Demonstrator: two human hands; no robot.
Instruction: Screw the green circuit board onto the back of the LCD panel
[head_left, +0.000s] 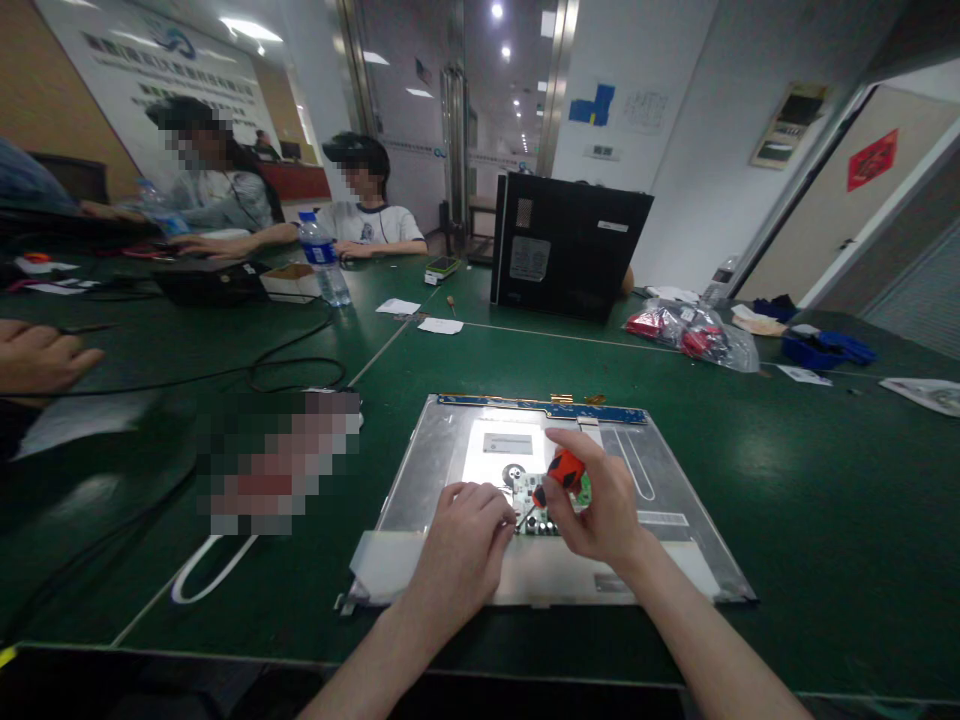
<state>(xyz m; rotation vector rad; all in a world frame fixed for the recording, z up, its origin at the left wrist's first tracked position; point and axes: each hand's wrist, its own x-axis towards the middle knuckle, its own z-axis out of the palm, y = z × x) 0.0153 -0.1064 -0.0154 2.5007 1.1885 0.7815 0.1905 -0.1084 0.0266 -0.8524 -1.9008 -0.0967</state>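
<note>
A flat silver display panel (424,470) lies on the table before me, with a blue circuit strip (510,405) along its far edge. Near its middle sits a small white-and-green circuit board (531,490). My right hand (600,505) is closed around the red-and-black handle of a screwdriver (566,467). Its shaft slants down to the left, toward the board's near left edge. There, my left hand (466,530) has its fingers bent and pressed together beside the screwdriver tip. Whatever those fingertips hold is hidden.
Beyond the panel stands a black computer case (566,245). A clear bag with red items (697,335) lies to its right. On the left are a blurred reddish object (277,470), black cables (300,365), a water bottle (324,260) and a co-worker's hand (41,360). Two people sit opposite.
</note>
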